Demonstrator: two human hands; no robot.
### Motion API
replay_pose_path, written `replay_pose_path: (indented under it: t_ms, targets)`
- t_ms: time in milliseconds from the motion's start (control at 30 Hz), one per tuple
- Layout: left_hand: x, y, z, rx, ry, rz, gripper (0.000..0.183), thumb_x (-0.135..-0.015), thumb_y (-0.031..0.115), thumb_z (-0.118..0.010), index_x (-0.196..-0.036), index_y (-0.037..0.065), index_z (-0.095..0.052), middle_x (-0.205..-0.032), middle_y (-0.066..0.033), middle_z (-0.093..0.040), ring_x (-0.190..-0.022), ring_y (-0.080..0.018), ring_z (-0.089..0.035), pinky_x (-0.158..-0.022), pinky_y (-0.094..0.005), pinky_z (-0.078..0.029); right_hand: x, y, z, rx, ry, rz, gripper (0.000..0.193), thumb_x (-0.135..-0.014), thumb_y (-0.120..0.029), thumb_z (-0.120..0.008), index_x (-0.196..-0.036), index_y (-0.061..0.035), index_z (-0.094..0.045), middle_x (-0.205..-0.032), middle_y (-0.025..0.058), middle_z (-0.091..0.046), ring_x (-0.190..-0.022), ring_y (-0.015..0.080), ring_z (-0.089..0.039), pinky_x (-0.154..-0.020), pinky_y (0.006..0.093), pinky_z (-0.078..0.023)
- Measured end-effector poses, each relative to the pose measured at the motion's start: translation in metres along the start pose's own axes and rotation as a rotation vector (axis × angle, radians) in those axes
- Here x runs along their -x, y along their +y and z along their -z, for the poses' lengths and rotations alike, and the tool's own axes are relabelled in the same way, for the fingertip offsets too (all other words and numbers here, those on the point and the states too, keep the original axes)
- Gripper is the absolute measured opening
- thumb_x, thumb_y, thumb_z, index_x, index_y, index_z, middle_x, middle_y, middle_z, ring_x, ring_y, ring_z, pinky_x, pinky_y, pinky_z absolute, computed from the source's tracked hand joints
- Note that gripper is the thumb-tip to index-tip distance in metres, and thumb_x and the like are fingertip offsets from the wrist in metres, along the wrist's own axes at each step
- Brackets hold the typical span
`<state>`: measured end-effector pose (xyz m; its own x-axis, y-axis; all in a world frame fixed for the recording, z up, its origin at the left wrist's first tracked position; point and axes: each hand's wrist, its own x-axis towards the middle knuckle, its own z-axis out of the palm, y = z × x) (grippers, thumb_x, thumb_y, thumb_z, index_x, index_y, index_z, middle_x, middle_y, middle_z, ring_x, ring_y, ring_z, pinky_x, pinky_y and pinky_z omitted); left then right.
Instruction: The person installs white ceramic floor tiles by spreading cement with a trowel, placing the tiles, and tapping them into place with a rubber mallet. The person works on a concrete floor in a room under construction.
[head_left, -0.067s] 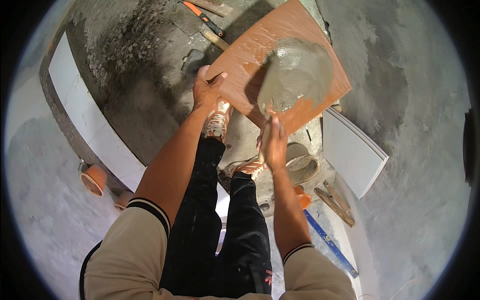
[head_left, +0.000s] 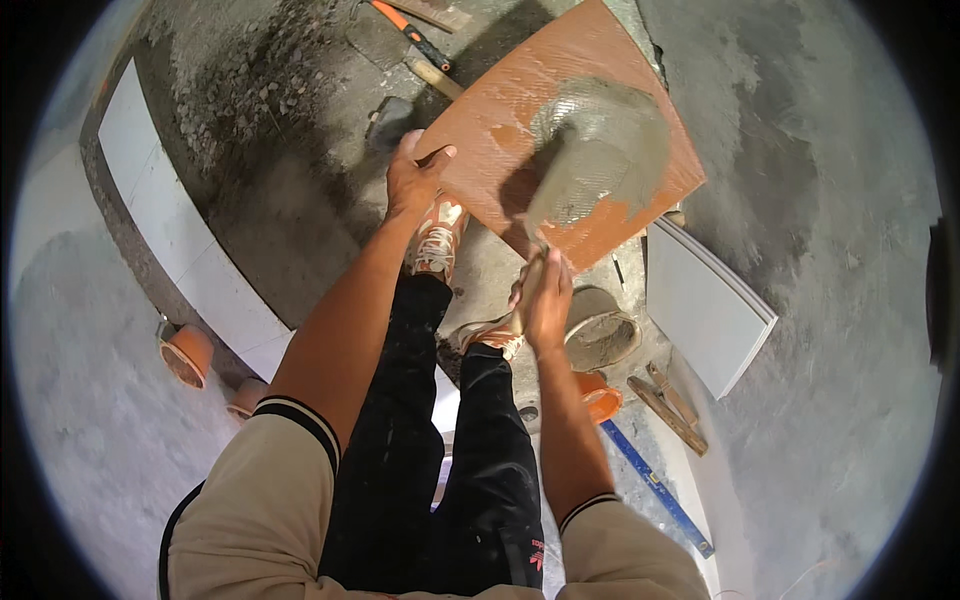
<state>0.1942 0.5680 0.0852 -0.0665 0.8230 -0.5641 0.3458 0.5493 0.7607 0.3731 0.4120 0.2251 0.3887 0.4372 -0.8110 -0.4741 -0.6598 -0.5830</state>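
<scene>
Head view: orange tile held tilted above the floor, ahead of the feet. Left hand closed on the tile's near left edge, thumb on top. Right hand gripping a trowel whose blade lies on the tile in grey mortar. Right of the tile, a white tile; below it, a bucket. Above-left of the tile, a hammer.

Showing are one terracotta tile, two pale tiles, three orange pots, one hammer, and one blue level.
</scene>
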Motion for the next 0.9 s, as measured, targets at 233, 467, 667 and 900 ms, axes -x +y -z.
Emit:
replay_pose_path:
  t_ms: [233, 467, 667, 900]
  targets:
    - [-0.013, 0.021, 0.014, -0.193, -0.138, -0.038, 0.059, -0.082, 0.028, -0.093, -0.127, 0.001, -0.064, -0.110, -0.0117, -0.077, -0.102, -0.0196, -0.071, -0.092, -0.0362, -0.056, -0.033, 0.015, -0.080, -0.349, 0.102, -0.033, 0.046, -0.113, -0.053, -0.044, -0.110, -0.0080, -0.053, -0.078, 0.0069, -0.055, -0.054, 0.0186, -0.054, -0.048, 0.0349, -0.049]
    - [-0.019, 0.013, 0.023, -0.271, -0.179, -0.053, 0.072, -0.077, 0.029, -0.095, -0.134, 0.003, -0.059, -0.112, -0.0152, -0.076, -0.107, -0.0231, -0.073, -0.092, -0.0375, -0.056, -0.095, -0.078, -0.086, 0.388, 0.017, 0.269, 0.054, -0.114, -0.050, -0.042, -0.102, 0.0000, -0.059, -0.079, 0.0170, -0.064, -0.059, 0.0291, -0.064, -0.056, 0.0435, -0.052]
    - [-0.025, 0.028, 0.027, -0.353, -0.297, 0.006, 0.086, -0.077, 0.028, -0.095, -0.144, -0.003, -0.052, -0.142, -0.0278, -0.063, -0.130, -0.0397, -0.063, -0.110, -0.0458, -0.049, -0.046, -0.005, 0.006, 0.999, 0.060, 0.375, 0.042, -0.111, -0.036, -0.055, -0.126, 0.0022, -0.066, -0.111, 0.0349, -0.070, -0.107, 0.0540, -0.067, -0.090, 0.0573, -0.053]
    - [-0.009, 0.052, 0.026, -0.435, -0.301, 0.086, 0.098, -0.073, 0.030, -0.097, -0.150, -0.006, -0.048, -0.142, -0.0293, -0.062, -0.133, -0.0408, -0.062, -0.111, -0.0466, -0.051, -0.041, -0.045, 0.043, 1.432, 0.028, 0.676, 0.034, -0.107, -0.036, -0.062, -0.124, -0.0078, -0.068, -0.105, 0.0195, -0.073, -0.089, 0.0439, -0.074, -0.072, 0.0522, -0.060]
